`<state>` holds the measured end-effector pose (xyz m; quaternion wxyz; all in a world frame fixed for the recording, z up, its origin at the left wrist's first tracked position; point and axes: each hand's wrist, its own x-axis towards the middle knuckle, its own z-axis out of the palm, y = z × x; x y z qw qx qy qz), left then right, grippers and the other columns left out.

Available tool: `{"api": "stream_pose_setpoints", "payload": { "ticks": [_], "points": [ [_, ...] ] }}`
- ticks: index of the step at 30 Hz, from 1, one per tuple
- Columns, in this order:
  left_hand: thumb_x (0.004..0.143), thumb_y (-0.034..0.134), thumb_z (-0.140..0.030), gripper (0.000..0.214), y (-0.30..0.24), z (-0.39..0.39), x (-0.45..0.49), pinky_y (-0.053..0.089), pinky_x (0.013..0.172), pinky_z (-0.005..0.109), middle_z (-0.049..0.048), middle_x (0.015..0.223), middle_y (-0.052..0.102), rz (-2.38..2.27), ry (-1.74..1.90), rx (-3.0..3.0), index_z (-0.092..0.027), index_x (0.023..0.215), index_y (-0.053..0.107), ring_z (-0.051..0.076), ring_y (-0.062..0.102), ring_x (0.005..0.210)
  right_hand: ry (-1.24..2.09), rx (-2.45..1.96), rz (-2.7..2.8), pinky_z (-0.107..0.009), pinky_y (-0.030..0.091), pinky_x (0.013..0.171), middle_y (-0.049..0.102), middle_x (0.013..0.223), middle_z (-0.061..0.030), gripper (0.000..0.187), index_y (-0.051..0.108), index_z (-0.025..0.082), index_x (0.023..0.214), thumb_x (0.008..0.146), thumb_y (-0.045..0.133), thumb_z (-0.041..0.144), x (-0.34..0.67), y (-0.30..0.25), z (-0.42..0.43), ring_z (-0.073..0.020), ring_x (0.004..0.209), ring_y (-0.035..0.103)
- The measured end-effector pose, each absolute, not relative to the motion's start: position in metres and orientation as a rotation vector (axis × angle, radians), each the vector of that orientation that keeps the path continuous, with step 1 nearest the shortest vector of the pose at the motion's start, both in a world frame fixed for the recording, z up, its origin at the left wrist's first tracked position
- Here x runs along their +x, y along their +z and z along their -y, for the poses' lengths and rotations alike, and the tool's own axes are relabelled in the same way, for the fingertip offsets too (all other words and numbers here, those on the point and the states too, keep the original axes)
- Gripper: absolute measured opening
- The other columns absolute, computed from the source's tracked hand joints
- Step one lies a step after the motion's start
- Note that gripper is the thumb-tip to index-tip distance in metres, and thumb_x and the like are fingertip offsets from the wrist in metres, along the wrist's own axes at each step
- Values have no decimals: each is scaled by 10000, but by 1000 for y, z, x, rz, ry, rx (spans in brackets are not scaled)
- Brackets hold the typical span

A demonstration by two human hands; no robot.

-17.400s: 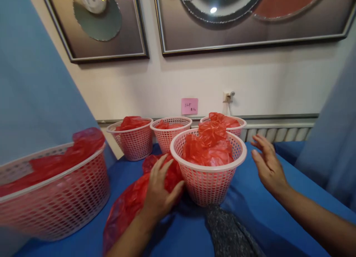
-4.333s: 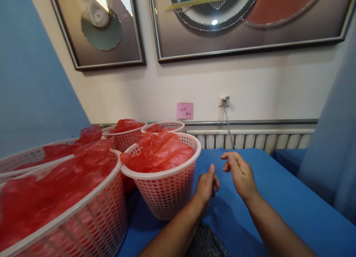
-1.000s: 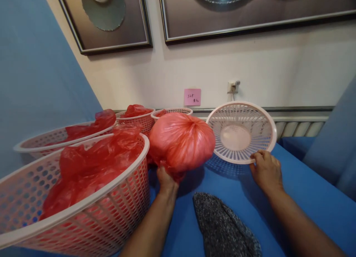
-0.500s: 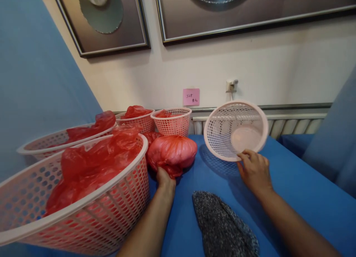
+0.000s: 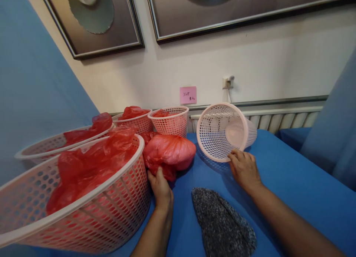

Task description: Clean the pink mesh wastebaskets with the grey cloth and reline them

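Observation:
A pale pink plastic basket [image 5: 204,138] lies tipped over, its mouth facing left and toward me. My right hand [image 5: 244,170] pinches the lower rim of that basket between thumb and fingers. A filled red plastic bag [image 5: 174,152] rests on the blue-covered table left of the basket. At the bag's near side is my left hand [image 5: 161,188], thumb and fingers apart; whether the fingertips touch the bag I cannot tell. Between my forearms lies a dark grey speckled knitted item [image 5: 221,221].
A big pink basket [image 5: 116,216] holding red bags fills the near left. Behind it stand another wide basket [image 5: 33,152] and two smaller ones, a left one [image 5: 141,124] and a right one [image 5: 178,124], also with red bags. A radiator [image 5: 286,119] runs along the wall.
My left hand has drawn back from beneath the red bag and its fingers have spread. My right hand has turned the basket so its mouth faces further left and its side shows.

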<state>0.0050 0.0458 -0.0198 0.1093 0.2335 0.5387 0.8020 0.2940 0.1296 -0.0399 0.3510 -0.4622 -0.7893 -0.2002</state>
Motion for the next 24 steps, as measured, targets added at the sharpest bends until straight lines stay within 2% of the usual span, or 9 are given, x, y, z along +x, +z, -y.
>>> {"api": "stream_pose_setpoints", "payload": {
  "ticks": [2,4,6,7,11,14,18,21,24],
  "points": [
    [902,608,-341,664,-23,-36,13,334,1209,426,156,1580,425,-1874,2301,959,-208,1514,385,265,385,1483,-525,-1205,2054,-405,367,917,674,1211,-96,202,698,202,1101,966,554,159,294,-41,-130,-243,1008,560],
    [900,622,-350,769,-24,-28,25,216,1260,489,191,1687,194,-2163,2119,1314,-177,1574,295,304,196,1568,-531,-1205,2059,-406,367,923,675,1214,-94,196,693,198,1101,966,556,158,294,-41,-130,-244,1015,558],
    [894,636,-353,760,-25,-25,38,161,1255,573,194,1713,48,-2380,1827,1699,-170,1569,338,359,62,1586,-536,-1202,2065,-407,368,922,675,1211,-94,185,692,196,1087,962,561,157,294,-41,-130,-246,1012,554],
    [885,653,-354,733,-24,-26,43,159,1240,614,187,1716,31,-2449,1650,1878,-185,1550,395,391,31,1583,-539,-1204,2069,-408,369,913,676,1206,-95,178,692,195,1075,959,563,155,295,-40,-130,-247,1004,551],
    [822,749,-363,673,-22,-41,47,165,1177,721,141,1704,186,-2454,915,2360,-326,1463,549,465,81,1561,-558,-1241,2071,-405,364,870,679,1171,-95,160,685,199,1018,935,566,132,295,-34,-127,-250,963,542],
    [821,738,-314,590,-21,-54,30,208,1152,736,115,1680,282,-2448,606,2441,-333,1397,613,448,157,1551,-553,-1267,2069,-402,363,860,677,1159,-95,169,679,198,991,912,564,101,294,-30,-126,-253,956,539],
    [850,632,-222,414,-21,-61,4,222,1141,736,122,1626,393,-2683,546,2298,-246,1259,691,423,226,1529,-510,-1246,2078,-402,368,871,669,1150,-106,202,674,197,990,870,574,70,291,-28,-125,-258,965,535],
    [873,578,-218,334,-22,-58,-2,206,1136,742,140,1563,476,-2768,578,2233,-211,1181,705,409,317,1481,-434,-1228,2090,-397,364,869,665,1144,-104,216,676,194,983,840,583,63,287,-29,-123,-255,968,538],
    [885,570,-243,244,-20,-51,4,209,1129,745,131,1529,516,-2748,648,2228,-206,1074,719,401,365,1451,-333,-1198,2120,-389,359,861,669,1121,-91,184,682,191,982,873,568,96,282,-31,-120,-247,965,549]
  ]
}}
